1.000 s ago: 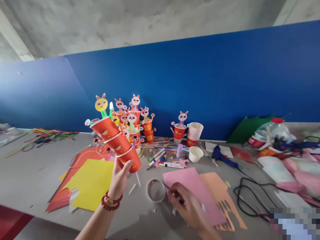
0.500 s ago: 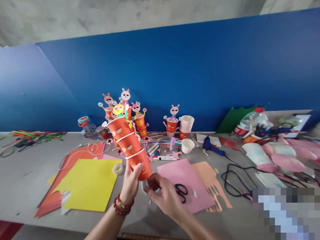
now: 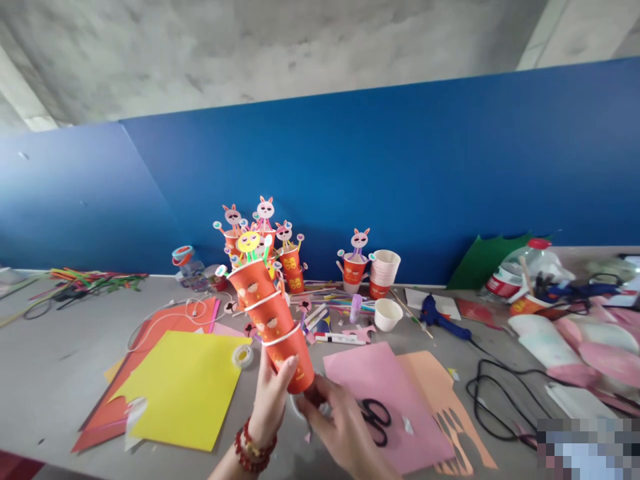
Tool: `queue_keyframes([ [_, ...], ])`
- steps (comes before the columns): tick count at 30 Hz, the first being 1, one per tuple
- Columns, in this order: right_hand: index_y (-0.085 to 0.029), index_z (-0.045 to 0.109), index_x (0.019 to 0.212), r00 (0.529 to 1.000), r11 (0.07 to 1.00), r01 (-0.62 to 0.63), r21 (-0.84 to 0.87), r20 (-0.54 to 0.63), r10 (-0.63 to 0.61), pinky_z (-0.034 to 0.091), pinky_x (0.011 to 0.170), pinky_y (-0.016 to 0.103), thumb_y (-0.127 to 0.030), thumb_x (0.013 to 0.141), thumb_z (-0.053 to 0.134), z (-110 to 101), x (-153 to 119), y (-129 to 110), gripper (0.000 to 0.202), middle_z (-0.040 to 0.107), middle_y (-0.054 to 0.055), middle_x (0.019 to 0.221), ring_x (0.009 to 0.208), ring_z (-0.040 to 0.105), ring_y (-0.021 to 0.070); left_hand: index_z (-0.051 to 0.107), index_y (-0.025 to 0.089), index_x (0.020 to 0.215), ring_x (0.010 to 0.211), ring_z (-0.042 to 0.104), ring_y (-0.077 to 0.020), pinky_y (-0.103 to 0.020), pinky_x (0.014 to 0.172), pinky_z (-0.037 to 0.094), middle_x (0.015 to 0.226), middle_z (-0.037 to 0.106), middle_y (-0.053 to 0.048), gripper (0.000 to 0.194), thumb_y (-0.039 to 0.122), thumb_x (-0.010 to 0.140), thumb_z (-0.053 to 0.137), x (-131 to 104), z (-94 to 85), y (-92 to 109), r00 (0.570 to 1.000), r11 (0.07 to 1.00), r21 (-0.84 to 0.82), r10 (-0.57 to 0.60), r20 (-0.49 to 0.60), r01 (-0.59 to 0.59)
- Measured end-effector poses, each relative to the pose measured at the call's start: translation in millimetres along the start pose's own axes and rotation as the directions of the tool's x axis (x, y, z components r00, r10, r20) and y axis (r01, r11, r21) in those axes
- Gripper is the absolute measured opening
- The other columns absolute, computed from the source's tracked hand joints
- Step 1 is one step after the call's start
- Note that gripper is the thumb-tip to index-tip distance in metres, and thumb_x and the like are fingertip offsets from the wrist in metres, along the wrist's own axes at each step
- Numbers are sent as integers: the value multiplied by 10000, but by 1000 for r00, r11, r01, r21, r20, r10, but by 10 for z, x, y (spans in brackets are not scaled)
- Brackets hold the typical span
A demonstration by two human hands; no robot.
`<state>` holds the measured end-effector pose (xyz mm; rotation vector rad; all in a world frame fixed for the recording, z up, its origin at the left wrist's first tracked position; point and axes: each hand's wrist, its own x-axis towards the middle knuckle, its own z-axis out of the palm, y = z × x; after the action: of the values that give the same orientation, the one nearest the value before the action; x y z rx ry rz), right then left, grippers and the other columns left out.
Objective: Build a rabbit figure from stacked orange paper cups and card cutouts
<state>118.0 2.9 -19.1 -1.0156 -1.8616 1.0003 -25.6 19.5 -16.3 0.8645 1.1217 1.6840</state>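
Note:
A tilted stack of red paper cups (image 3: pixel 270 320) with white rims leans up to the left, and a yellow smiling face (image 3: pixel 249 241) on green stems stands at its top. My left hand (image 3: pixel 274 393) is wrapped round the lowest cup. Beside that cup's base, my right hand (image 3: pixel 334 415) has curled fingers; what they hold is hidden. A white round thing (image 3: pixel 299 405) shows partly behind the right fingers. Pink paper (image 3: pixel 387 413) with black-handled scissors (image 3: pixel 375 421) lies right of my right hand. Yellow paper (image 3: pixel 183 387) and a tape roll (image 3: pixel 243 356) are to the left.
Cup figures with rabbit faces (image 3: pixel 360 241) stand along the blue panel (image 3: pixel 350 167), beside stacked cups (image 3: pixel 385 273) and a white cup (image 3: pixel 388 314). A blue glue gun (image 3: pixel 443 318) with black cable, orange paper (image 3: pixel 440 393), a bottle (image 3: pixel 510 273) and pink-white items (image 3: pixel 555 350) lie right.
The view has tilted upward, so the table contents sit lower and further right. My left hand still grips the cup stack; my right hand stays near its base.

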Motion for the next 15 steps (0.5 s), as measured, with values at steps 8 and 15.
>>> queue_keyframes([
  [8, -208, 668, 873, 999, 998, 22, -61, 31, -20, 491, 648, 238, -291, 918, 585, 56, 10, 119, 126, 711, 31, 794, 733, 672, 197, 630, 226, 1104, 869, 695, -247, -327, 761, 580, 1029, 742, -69, 468, 438, 723, 801, -5, -163, -88, 1000, 999, 40, 24, 10, -25],
  [15, -217, 645, 1054, 998, 998, 45, -40, 40, -43, 544, 696, 253, -325, 925, 559, 19, -32, 355, 188, 735, 45, 828, 732, 703, 197, 598, 220, 1110, 1000, 653, -246, -334, 856, 541, 1113, 692, -65, 530, 346, 665, 857, 859, -995, 552, 898, 889, 288, 410, -158, -356],
])
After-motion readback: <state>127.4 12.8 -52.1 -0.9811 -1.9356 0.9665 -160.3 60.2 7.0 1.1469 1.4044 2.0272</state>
